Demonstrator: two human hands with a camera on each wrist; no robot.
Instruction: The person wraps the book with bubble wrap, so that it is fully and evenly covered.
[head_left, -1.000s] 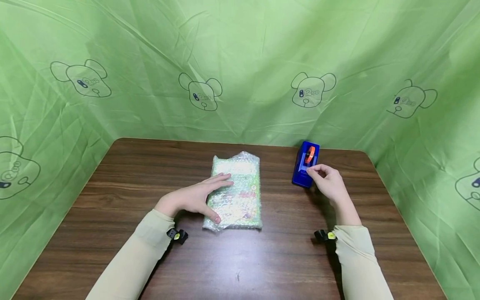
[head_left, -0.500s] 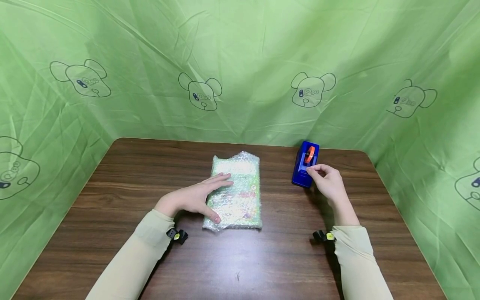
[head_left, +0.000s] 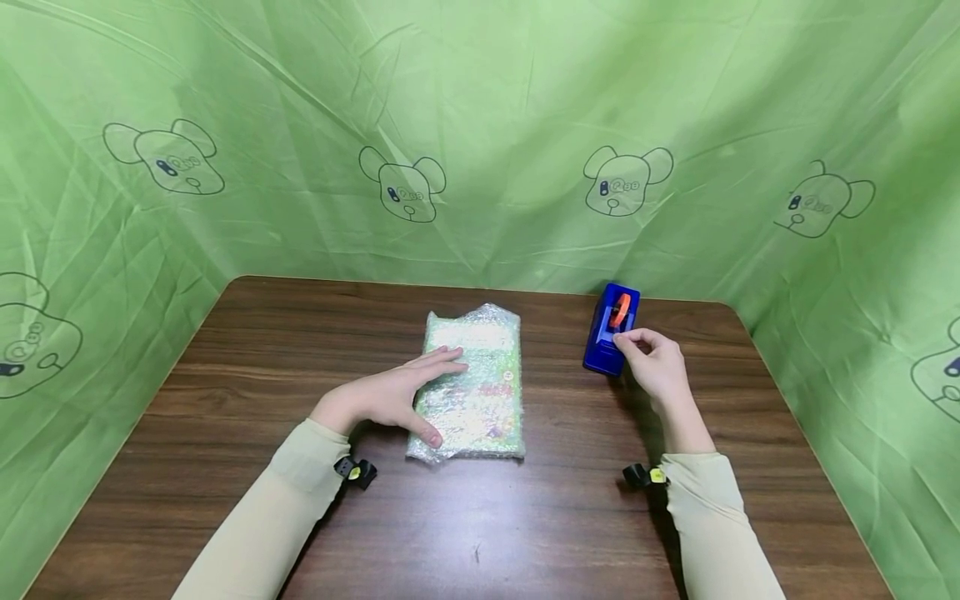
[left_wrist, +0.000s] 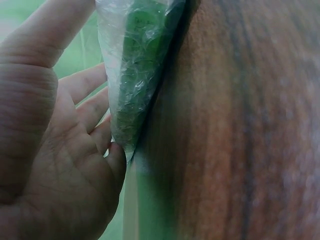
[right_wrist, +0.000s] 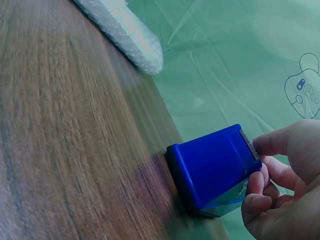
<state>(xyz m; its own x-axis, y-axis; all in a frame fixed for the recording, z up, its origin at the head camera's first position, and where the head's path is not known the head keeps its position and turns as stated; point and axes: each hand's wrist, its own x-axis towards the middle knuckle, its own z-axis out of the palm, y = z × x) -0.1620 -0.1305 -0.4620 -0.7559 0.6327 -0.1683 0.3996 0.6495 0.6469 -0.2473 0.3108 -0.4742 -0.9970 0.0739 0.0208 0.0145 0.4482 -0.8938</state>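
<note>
A flat green package in bubble wrap (head_left: 480,392) lies on the table, shiny and slightly crumpled at its edges. My left hand (head_left: 386,396) rests on its left side, fingers spread and fairly straight, thumb near the lower edge. In the left wrist view the bubble-wrapped edge (left_wrist: 142,60) meets the fingers. To the right stands a blue tape dispenser (head_left: 602,354) carrying an orange roll core (head_left: 621,309). My right hand (head_left: 660,364) pinches with thumb and index finger at its serrated cutter (right_wrist: 250,144), where the tape end sits; the clear tape itself is hard to make out.
The brown wood-grain table (head_left: 300,333) has a rounded back edge close to a green fabric backdrop (head_left: 495,125) with printed bear heads. The dispenser stands near the table's back right, with bare wood between it and the package.
My right wrist and sleeve have shifted very slightly to the left while the fingertips stay at the dispenser. The left hand and the package have not visibly moved.
</note>
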